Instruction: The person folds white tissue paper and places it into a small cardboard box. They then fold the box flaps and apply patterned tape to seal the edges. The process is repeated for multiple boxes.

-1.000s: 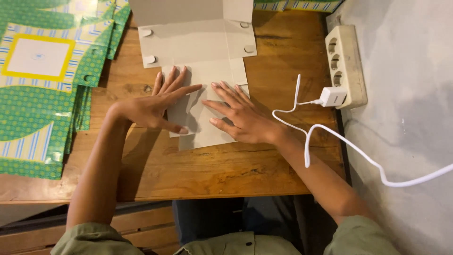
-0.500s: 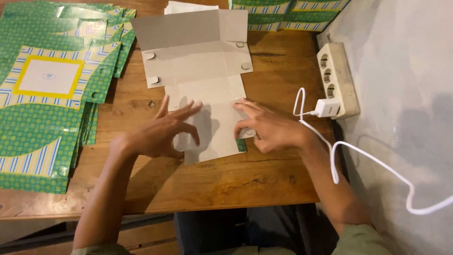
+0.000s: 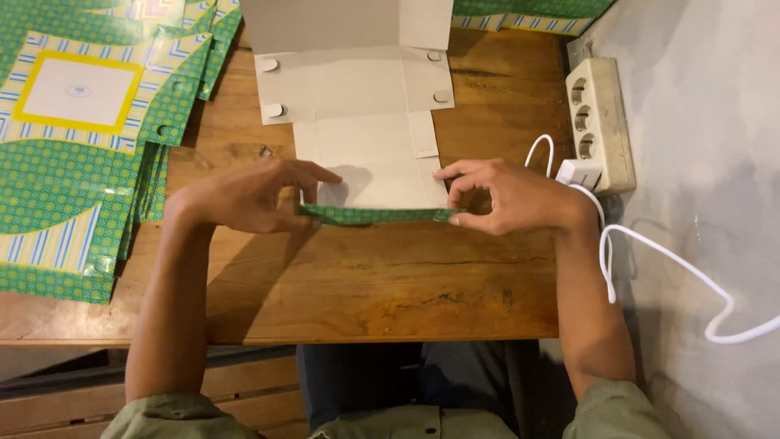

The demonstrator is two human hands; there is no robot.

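Note:
A flat cardboard box blank (image 3: 357,114) lies grey side up on the wooden table (image 3: 366,284). Its near flap (image 3: 374,215) is folded upright and shows its green patterned outside. My left hand (image 3: 252,195) pinches the left end of that flap. My right hand (image 3: 504,195) pinches its right end between thumb and fingers. Both forearms reach in from the bottom of the view.
A stack of green and yellow printed box blanks (image 3: 73,138) covers the table's left side, with more along the far edge (image 3: 528,12). A white power strip (image 3: 601,122) with a plugged adapter (image 3: 578,172) and white cable (image 3: 666,260) lies on the grey floor at right.
Both hands went from pressing flat on the blank to gripping its near flap at both ends, and the flap now stands upright with its green side showing.

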